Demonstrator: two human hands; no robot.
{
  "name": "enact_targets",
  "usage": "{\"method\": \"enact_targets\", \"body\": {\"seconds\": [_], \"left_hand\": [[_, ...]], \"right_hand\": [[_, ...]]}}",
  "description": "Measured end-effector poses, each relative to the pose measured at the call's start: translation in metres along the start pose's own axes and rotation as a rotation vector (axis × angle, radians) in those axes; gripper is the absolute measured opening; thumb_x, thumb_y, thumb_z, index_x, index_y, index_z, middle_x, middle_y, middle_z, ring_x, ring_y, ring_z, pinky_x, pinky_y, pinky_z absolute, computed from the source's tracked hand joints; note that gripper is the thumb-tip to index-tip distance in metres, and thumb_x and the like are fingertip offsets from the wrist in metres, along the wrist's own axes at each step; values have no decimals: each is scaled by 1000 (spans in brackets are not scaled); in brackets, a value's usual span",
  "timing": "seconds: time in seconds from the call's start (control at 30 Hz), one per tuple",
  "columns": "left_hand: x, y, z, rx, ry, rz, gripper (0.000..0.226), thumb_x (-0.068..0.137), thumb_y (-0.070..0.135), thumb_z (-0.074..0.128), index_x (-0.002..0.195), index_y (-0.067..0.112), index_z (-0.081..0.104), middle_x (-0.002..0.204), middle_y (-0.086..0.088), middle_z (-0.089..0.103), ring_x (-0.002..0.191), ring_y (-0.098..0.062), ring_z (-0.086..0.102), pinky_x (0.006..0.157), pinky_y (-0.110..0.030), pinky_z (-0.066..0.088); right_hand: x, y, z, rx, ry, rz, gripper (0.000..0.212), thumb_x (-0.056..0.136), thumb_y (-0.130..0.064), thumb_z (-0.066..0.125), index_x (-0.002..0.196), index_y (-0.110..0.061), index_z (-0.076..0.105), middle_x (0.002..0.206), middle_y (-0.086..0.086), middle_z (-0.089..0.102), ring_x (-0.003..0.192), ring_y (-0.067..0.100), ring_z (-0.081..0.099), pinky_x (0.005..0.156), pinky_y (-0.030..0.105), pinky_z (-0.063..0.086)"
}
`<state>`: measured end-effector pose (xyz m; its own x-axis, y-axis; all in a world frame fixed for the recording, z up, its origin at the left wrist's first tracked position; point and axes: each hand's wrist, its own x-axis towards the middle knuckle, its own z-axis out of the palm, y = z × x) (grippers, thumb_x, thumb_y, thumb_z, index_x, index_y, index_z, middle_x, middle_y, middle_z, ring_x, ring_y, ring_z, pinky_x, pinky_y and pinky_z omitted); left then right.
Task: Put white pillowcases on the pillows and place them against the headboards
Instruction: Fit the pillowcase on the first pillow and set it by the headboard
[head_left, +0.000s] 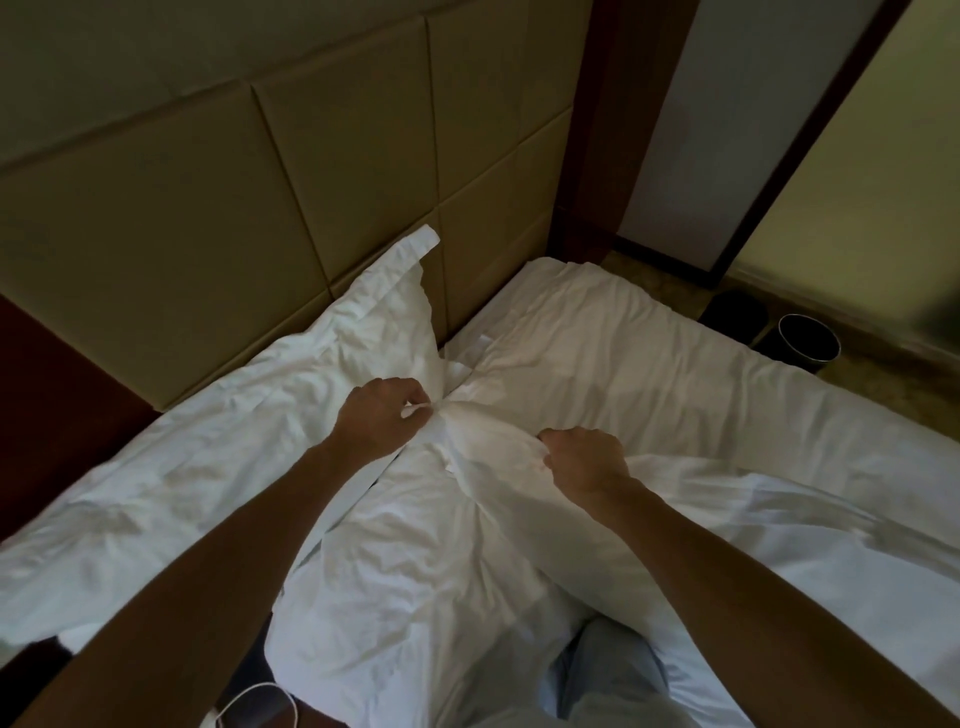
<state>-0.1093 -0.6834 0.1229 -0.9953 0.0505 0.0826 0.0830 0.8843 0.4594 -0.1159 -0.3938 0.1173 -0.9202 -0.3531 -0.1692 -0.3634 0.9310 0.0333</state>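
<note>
A white pillow in its pillowcase (415, 561) lies in front of me across the bed, its far end bunched between my hands. My left hand (382, 413) pinches the pillowcase's edge at that end. My right hand (584, 457) grips a fold of the same white cloth a little to the right. A second white pillow (332, 358) leans against the padded beige headboard (218, 208) at the left, one corner sticking up.
The bed's white duvet (649, 364) spreads to the right. Two dark round bins (808, 340) stand on the floor beyond the bed's far right edge. A dark wooden panel (57, 395) sits at the left beside the headboard. My knee shows at the bottom.
</note>
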Motion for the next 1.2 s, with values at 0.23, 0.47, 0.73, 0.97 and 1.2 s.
{"method": "enact_targets", "body": {"seconds": [0.23, 0.47, 0.73, 0.97, 1.2], "left_hand": [[5, 7, -6, 268, 80, 76, 10, 85, 37, 69, 82, 28, 70, 79, 10, 69, 72, -13, 59, 72, -34, 47], [11, 50, 11, 254, -21, 344, 42, 88, 52, 54, 122, 27, 57, 116, 2, 65, 110, -19, 57, 97, -39, 42], [28, 97, 85, 579, -325, 558, 69, 85, 65, 13, 127, 32, 58, 117, 1, 67, 106, -24, 61, 100, -42, 37], [63, 103, 113, 611, -240, 667, 52, 92, 56, 29, 117, 31, 68, 97, 1, 73, 82, -26, 68, 88, -47, 45], [67, 102, 106, 644, -267, 636, 37, 90, 51, 59, 122, 34, 66, 105, 4, 73, 89, -22, 70, 91, -49, 48]], "right_hand": [[-4, 3, -1, 38, 19, 30, 19, 97, -27, 54, 114, -27, 61, 99, 0, 70, 94, 25, 68, 76, 34, 51], [-6, 5, 2, 53, 34, 15, 24, 96, -29, 54, 119, -26, 60, 101, 1, 70, 93, 25, 68, 72, 33, 47], [-33, 49, -10, 345, -244, -124, 74, 92, -32, 59, 154, -24, 20, 145, 9, 48, 129, 29, 49, 103, 43, 43], [-93, 207, -17, 101, -243, 287, 69, 95, -11, 46, 155, -15, 14, 138, 17, 51, 119, 34, 54, 101, 47, 44], [-122, 311, 8, 101, -256, 544, 58, 99, -21, 40, 152, -13, 19, 134, 15, 56, 118, 33, 56, 101, 48, 40]]}}
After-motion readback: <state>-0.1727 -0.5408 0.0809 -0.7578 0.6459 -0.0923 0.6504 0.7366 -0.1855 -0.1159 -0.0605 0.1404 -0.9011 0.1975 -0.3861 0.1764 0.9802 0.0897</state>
